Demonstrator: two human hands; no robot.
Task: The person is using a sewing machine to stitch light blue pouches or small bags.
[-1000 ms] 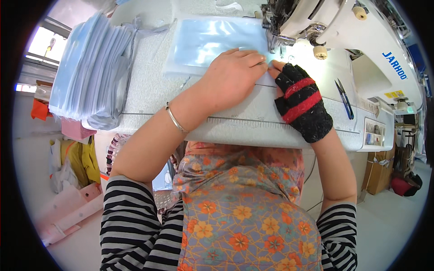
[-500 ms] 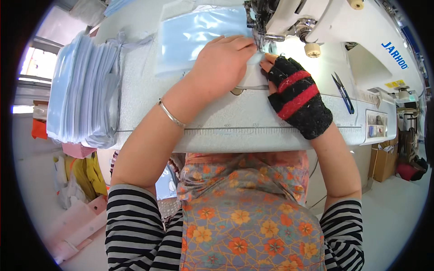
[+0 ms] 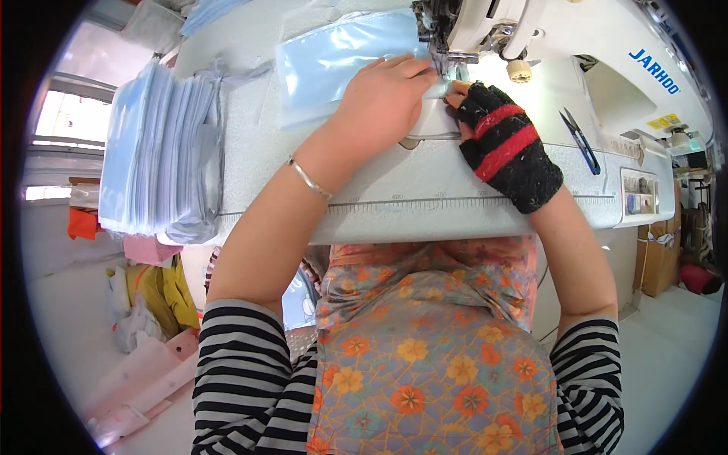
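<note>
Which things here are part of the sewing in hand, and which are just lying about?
In use:
left hand pressing the light blue fabric piece
right hand in a black and red glove
sewing machine

Lying about:
stack of blue pieces
thread snips
cardboard box

We note a bright window (image 3: 64,121) at left, pale floor (image 3: 61,334) below, and cardboard boxes (image 3: 658,258) at right.

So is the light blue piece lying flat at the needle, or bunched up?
Flat. The light blue piece lies spread on the table, left hand pressing its edge down; right hand beside it.
</note>
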